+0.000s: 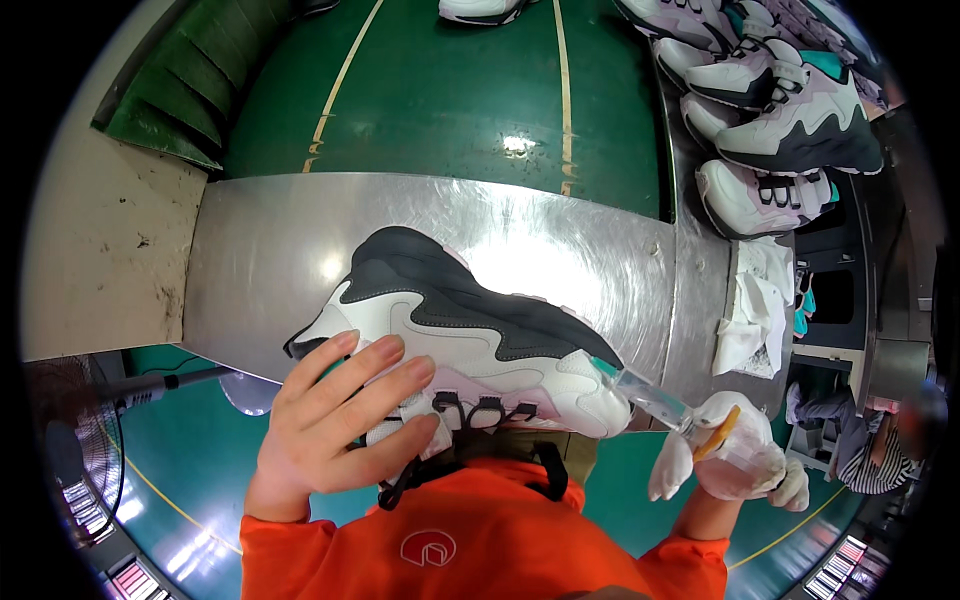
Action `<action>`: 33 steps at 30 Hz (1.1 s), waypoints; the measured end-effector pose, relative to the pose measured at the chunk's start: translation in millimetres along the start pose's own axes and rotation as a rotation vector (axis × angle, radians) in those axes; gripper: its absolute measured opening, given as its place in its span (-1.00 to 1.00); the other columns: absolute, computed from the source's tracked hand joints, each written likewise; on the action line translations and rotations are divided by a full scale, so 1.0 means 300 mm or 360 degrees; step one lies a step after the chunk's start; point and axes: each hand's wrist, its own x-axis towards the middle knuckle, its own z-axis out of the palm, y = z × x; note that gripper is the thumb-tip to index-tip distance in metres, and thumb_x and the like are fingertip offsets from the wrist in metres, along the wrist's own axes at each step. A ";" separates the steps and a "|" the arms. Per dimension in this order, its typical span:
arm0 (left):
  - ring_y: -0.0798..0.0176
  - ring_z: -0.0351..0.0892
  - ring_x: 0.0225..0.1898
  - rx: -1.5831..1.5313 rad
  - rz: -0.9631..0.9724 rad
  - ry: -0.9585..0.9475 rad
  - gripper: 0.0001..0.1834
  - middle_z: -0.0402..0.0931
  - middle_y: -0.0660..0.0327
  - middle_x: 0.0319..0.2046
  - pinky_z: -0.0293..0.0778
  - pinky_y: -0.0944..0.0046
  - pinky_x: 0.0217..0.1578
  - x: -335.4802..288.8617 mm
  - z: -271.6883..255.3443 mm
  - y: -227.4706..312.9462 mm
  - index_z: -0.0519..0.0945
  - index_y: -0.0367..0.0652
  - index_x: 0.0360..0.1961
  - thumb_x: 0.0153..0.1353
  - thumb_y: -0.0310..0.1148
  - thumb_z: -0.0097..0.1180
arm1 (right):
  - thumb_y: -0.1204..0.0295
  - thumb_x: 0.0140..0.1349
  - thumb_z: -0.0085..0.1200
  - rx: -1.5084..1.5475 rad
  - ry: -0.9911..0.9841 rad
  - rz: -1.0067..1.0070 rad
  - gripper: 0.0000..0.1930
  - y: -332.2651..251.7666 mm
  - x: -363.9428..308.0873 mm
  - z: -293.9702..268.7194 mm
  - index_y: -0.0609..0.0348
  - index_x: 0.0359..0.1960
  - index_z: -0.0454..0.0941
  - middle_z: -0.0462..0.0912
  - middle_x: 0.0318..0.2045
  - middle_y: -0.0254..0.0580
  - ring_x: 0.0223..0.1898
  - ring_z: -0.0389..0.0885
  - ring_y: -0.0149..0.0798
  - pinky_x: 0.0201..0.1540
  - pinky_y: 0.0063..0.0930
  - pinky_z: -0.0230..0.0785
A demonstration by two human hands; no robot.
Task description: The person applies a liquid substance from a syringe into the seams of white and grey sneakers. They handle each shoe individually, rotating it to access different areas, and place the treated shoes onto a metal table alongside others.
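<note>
A white and pale-purple sneaker (500,360) with a dark grey sole lies on its side on the steel counter, sole facing away from me and toe to the right. My left hand (345,415) is bare and holds it around the collar and tongue, fingers over the upper near the black lace loops. In a white glove, my right hand (735,455) grips a narrow clear tool (650,398) with an amber-coloured part (717,433) by the fingers. The tool's far end touches the sneaker's toe at the sole edge, and its exact kind cannot be made out.
Beyond the steel counter (260,260) runs a green belt (440,110) with yellow lines. Several similar sneakers (790,120) stand along the right side. White cloths (755,305) lie below them. A cream panel (120,250) borders the left. Another person's striped clothing (880,455) shows far right.
</note>
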 end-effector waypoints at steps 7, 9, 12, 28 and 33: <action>0.11 0.57 0.10 -0.0012 -0.0005 -0.0028 -0.70 0.63 0.23 0.00 0.43 0.04 0.15 -0.002 -0.005 0.002 0.56 0.12 -0.31 -0.08 -0.37 0.40 | -0.04 0.10 0.22 -0.0023 0.0053 -0.0001 -0.22 -0.021 0.003 0.014 0.45 0.11 0.32 0.55 -0.39 0.42 -0.44 0.62 0.27 -0.42 0.10 0.54; 0.09 0.56 0.11 -0.0019 -0.0012 -0.0038 -0.68 0.63 0.22 0.00 0.43 0.03 0.15 -0.005 -0.005 0.005 0.56 0.11 -0.28 -0.08 -0.39 0.41 | -0.04 0.09 0.23 -0.0005 0.0061 -0.0015 -0.22 -0.014 -0.007 0.013 0.46 0.10 0.32 0.55 -0.39 0.41 -0.44 0.62 0.25 -0.42 0.08 0.54; 0.06 0.57 0.10 -0.0013 -0.0007 -0.0032 -0.69 0.63 0.20 -0.01 0.44 0.02 0.15 -0.009 0.001 0.005 0.56 0.10 -0.29 -0.07 -0.39 0.40 | -0.04 0.08 0.23 0.0015 0.0073 -0.0037 -0.21 -0.003 -0.014 0.011 0.48 0.09 0.33 0.56 -0.39 0.39 -0.45 0.61 0.23 -0.42 0.06 0.54; -0.02 0.59 0.05 0.0184 0.0014 -0.0001 -0.76 0.63 0.04 -0.04 0.44 -0.03 0.06 -0.035 0.006 0.083 0.60 0.02 -0.19 0.07 -0.41 0.22 | -0.05 0.01 0.27 0.0144 0.0111 -0.0215 -0.18 0.050 -0.090 -0.038 0.56 0.01 0.36 0.56 -0.41 0.28 -0.51 0.60 0.10 -0.42 -0.04 0.54; -0.05 0.58 0.04 0.0283 0.0005 -0.0002 -0.75 0.62 0.00 -0.03 0.44 -0.03 0.04 -0.063 0.017 0.130 0.57 0.00 -0.11 0.14 -0.36 0.16 | -0.05 -0.01 0.29 0.0205 0.0141 -0.0298 -0.17 0.080 -0.115 -0.063 0.59 -0.01 0.37 0.56 -0.42 0.25 -0.53 0.59 0.06 -0.42 -0.07 0.53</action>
